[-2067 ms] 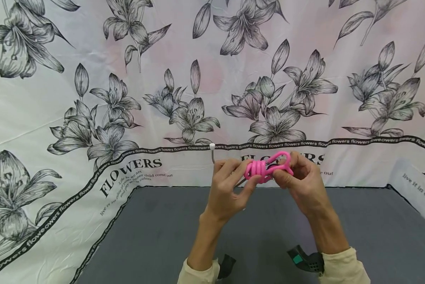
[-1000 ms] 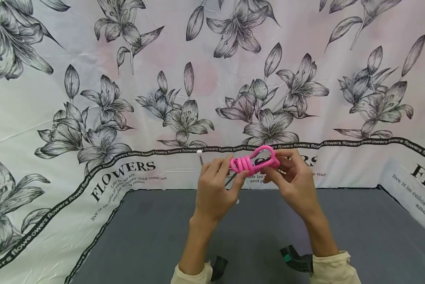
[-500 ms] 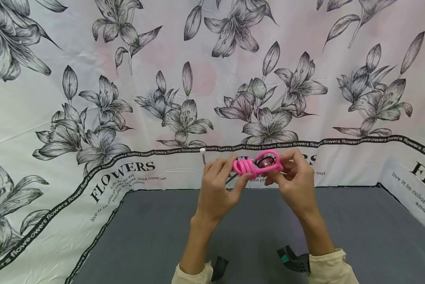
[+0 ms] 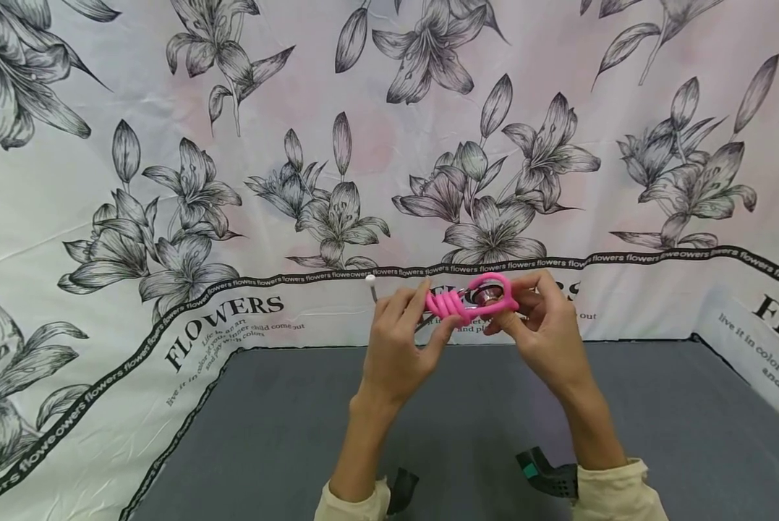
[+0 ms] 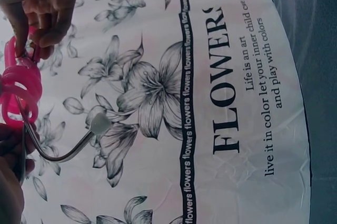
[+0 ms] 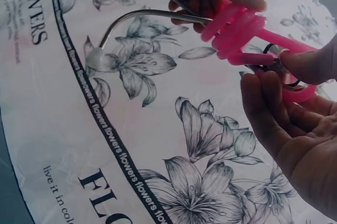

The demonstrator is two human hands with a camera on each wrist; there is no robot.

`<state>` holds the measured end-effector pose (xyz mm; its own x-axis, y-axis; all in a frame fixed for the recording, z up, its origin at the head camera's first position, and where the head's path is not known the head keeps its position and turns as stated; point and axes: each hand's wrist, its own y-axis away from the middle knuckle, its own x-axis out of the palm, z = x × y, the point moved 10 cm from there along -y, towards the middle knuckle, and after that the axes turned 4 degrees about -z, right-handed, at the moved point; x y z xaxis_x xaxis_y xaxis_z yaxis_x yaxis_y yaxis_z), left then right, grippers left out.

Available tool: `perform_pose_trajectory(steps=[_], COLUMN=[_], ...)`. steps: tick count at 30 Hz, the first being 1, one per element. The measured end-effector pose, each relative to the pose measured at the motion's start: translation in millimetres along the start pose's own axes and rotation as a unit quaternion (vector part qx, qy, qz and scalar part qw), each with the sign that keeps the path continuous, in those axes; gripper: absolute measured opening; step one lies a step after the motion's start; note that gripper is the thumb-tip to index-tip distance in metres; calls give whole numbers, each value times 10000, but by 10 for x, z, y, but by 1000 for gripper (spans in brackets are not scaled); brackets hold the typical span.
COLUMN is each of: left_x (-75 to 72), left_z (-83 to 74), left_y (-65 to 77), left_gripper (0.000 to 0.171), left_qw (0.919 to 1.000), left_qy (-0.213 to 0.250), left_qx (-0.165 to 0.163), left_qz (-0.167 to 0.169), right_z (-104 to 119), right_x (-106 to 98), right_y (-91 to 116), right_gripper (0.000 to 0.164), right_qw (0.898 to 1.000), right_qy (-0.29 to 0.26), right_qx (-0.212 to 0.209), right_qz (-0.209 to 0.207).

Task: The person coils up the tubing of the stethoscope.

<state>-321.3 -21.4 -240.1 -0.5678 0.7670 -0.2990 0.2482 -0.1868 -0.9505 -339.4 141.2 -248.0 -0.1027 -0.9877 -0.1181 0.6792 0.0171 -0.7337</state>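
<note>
A stethoscope with pink tubing [image 4: 448, 307] is held up in front of the person, its tube wound in several tight coils with a loop at the right end. My left hand [image 4: 392, 358] pinches the coils between thumb and fingers. At the other end my right hand [image 4: 552, 340] holds the loop, thumb and fingers close to the round metal chestpiece [image 4: 488, 293] inside it. A bent metal ear tube [image 6: 142, 12] sticks out past the left hand, tipped with a white earpiece [image 5: 99, 123]. The second ear tube is mostly hidden behind the left hand.
Below the hands lies a dark grey table [image 4: 285, 427]. A white cloth with printed lilies [image 4: 337, 217] hangs behind and along the left side. Black devices [image 4: 545, 474] sit at both wrists by the cream sleeves [image 4: 613, 496].
The wound stethoscope has shifted slightly left in the head view. Its loop has turned, and the chestpiece now shows inside it. The right hand's fingers have changed place on the loop.
</note>
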Motion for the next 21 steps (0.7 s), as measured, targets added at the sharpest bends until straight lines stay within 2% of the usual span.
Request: perform_pose_trajectory(steps=[7,12,14,17,19,21], left_x=[56,77,92,176,277,421], left_z=[43,68,92,158,215,268], left_y=[12,27,38,83,141,236], left_gripper=[58,39,32,32,33,33], left_qw=[9996,9987,9979,9948,9917,9870], left_qy=[-22,-143,-196,-237,-166,-20], left_qx=[-154,-225,-282,-400,-458,-484], left_qz=[252,438,555,903,1189,1529], right_z=[25,-4,-60,-178,-259,-318], right_x=[40,103,135,138,83,-16], right_y=[9,44,85,171,219,246], right_gripper=[44,51,55,62,67,70], right_qw=[9987,9940,9885,9744,9640,9579], right_qy=[6,-98,95,705,1162,1477], right_qx=[-1,280,547,965,1183,1342], right_qz=[509,1055,1403,1904,2078,2063])
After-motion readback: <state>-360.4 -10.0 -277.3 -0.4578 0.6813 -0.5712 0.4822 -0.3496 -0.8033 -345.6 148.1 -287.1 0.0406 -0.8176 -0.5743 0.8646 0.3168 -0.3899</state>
